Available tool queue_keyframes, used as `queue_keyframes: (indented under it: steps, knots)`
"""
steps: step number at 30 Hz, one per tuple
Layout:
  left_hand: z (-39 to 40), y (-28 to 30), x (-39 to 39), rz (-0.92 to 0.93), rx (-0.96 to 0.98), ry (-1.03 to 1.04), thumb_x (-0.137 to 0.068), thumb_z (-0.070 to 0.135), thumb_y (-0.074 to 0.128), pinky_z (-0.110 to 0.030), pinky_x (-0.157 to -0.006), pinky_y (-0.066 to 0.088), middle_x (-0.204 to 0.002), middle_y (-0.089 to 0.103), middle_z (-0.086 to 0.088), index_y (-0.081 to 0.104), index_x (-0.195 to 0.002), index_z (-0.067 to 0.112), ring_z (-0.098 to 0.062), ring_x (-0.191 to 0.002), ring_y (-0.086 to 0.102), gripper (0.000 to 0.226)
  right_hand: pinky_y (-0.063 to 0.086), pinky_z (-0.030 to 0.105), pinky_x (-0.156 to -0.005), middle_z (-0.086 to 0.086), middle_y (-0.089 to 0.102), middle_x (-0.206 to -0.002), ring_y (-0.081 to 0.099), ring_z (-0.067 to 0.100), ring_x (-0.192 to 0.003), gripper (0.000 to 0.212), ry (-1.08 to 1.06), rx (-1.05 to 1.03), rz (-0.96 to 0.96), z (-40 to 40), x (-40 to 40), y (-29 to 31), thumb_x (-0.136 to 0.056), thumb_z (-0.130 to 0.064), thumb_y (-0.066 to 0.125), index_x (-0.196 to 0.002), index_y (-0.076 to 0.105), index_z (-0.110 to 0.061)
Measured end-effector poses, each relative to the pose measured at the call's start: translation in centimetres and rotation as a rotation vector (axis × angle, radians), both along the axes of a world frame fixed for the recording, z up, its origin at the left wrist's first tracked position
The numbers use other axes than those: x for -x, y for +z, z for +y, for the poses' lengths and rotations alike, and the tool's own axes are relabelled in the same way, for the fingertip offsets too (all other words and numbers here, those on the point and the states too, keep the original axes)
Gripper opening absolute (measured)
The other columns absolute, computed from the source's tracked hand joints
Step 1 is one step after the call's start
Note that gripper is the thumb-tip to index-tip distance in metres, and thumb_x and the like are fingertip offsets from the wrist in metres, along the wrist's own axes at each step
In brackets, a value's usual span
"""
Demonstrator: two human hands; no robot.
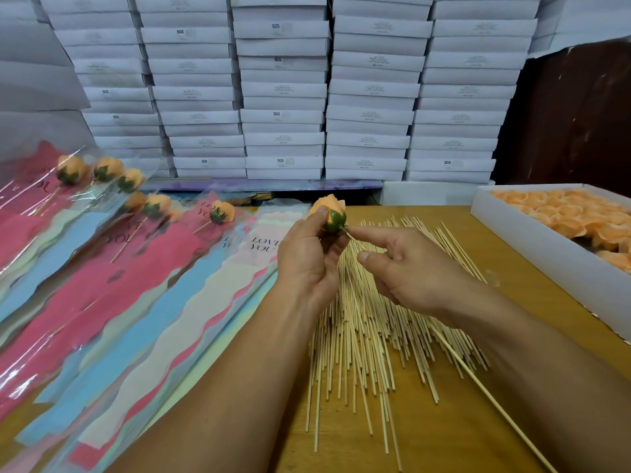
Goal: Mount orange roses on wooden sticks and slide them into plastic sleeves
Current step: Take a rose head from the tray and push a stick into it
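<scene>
My left hand [307,264] grips an orange rose [330,210] with a green base, held above the table. My right hand [406,268] pinches a long wooden stick [485,394] whose tip meets the rose's green base; the stick runs back under my right forearm toward the lower right. A loose pile of wooden sticks [362,336] lies on the wooden table beneath both hands. Empty plastic sleeves [191,302] printed "LOVE YOU" fan out to the left.
Several finished roses in sleeves [102,172] lie at the far left. A white box of orange roses [560,216] stands at the right edge. Stacked white boxes [283,97] wall off the back. The wooden table [444,438] shows at lower right.
</scene>
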State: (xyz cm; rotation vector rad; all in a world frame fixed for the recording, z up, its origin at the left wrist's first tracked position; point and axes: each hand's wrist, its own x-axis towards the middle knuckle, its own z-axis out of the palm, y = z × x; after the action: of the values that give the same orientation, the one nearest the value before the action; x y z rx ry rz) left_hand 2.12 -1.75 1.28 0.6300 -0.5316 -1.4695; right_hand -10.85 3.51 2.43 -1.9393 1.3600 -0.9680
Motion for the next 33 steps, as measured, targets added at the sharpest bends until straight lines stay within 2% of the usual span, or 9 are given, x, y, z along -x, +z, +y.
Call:
queue_keyframes:
  steps: [6,9,11,13,15,19,24,29,33]
  knots:
    - [-0.3,-0.6,0.0,-0.05,-0.017,0.059,-0.096,0.01,0.062,-0.02,-0.051,0.052,-0.079,0.066,-0.009,0.063,-0.104,0.0,-0.009,-0.055,0.064,0.013,0.034,0.017,-0.04,-0.01,0.046,-0.038,0.039,0.002,-0.036,0.045,-0.005,-0.051,-0.019,-0.3,-0.5,-0.6,-0.107,-0.019,0.047,-0.149,0.043,-0.034]
    - [-0.2,-0.8,0.3,-0.089,-0.015,0.035,-0.098,0.024,0.063,-0.021,-0.051,0.053,-0.078,0.068,-0.011,0.066,-0.108,-0.003,-0.012,-0.055,0.064,0.029,0.033,0.024,-0.042,-0.004,0.049,-0.042,0.04,0.008,-0.038,0.021,0.012,-0.105,-0.075,-0.4,0.1,-0.3,-0.107,-0.023,0.046,-0.121,0.061,-0.025]
    - [-0.1,-0.9,0.8,-0.163,-0.012,0.015,-0.1,0.041,0.056,-0.023,-0.052,0.054,-0.076,0.069,-0.012,0.068,-0.105,-0.003,-0.013,-0.055,0.065,0.045,0.03,0.023,-0.041,-0.003,0.049,-0.044,0.037,0.009,-0.037,0.02,0.005,-0.134,-0.113,-0.6,0.6,-0.3,-0.108,-0.025,0.045,-0.109,0.064,-0.017]
    - [-0.2,-1.1,1.1,-0.313,-0.007,0.052,-0.103,0.045,0.048,-0.026,-0.054,0.055,-0.079,0.07,-0.013,0.067,-0.098,0.0,-0.016,-0.059,0.068,0.049,0.028,0.022,-0.039,-0.002,0.049,-0.044,0.035,0.01,-0.035,0.023,-0.012,-0.164,-0.151,-0.9,1.1,-0.4,-0.108,-0.024,0.045,-0.106,0.065,-0.013]
    - [-0.2,-1.6,1.1,-0.545,0.027,0.133,-0.103,0.032,0.05,-0.028,-0.06,0.056,-0.087,0.069,-0.014,0.066,-0.095,0.004,-0.018,-0.066,0.068,0.033,0.027,0.021,-0.036,-0.002,0.05,-0.045,0.035,0.009,-0.034,0.023,-0.047,-0.194,-0.182,-1.3,1.6,-0.5,-0.108,-0.022,0.045,-0.105,0.067,-0.016]
    - [-0.1,-2.3,1.2,-1.002,0.079,0.184,-0.097,0.014,0.055,-0.044,-0.089,0.057,-0.105,0.07,-0.01,0.066,-0.111,0.01,-0.023,-0.093,0.069,0.018,0.025,0.02,-0.035,0.0,0.053,-0.047,0.035,0.01,-0.035,0.023,-0.113,-0.241,-0.22,-1.9,2.1,-0.9,-0.106,-0.021,0.048,-0.1,0.07,-0.018]
    - [0.1,-1.1,1.9,-1.383,0.11,0.135,-0.095,0.015,0.054,-0.028,-0.068,0.047,-0.106,0.065,-0.003,0.064,-0.115,0.012,-0.02,-0.094,0.062,0.023,0.025,0.018,-0.034,-0.002,0.055,-0.048,0.038,0.01,-0.035,0.025,-0.157,-0.261,-0.223,-2.2,2.3,-1.2,-0.105,-0.02,0.048,-0.099,0.072,-0.018]
    - [-0.2,-0.3,1.5,-1.704,0.118,0.029,-0.095,0.017,0.057,-0.04,-0.083,0.056,-0.104,0.067,-0.012,0.065,-0.11,0.005,-0.027,-0.094,0.064,0.02,0.026,0.02,-0.034,-0.001,0.058,-0.05,0.038,0.01,-0.035,0.025,-0.188,-0.272,-0.234,-2.2,2.6,-1.3,-0.104,-0.017,0.047,-0.101,0.072,-0.016]
    - [-1.1,0.0,-1.0,-1.871,0.124,0.05,-0.093,0.008,0.054,-0.035,-0.073,0.053,-0.096,0.066,-0.014,0.064,-0.095,0.003,-0.028,-0.087,0.063,0.011,0.027,0.021,-0.033,-0.001,0.059,-0.051,0.039,0.009,-0.035,0.025,-0.201,-0.28,-0.231,-2.1,2.6,-1.2,-0.104,-0.015,0.047,-0.101,0.072,-0.015]
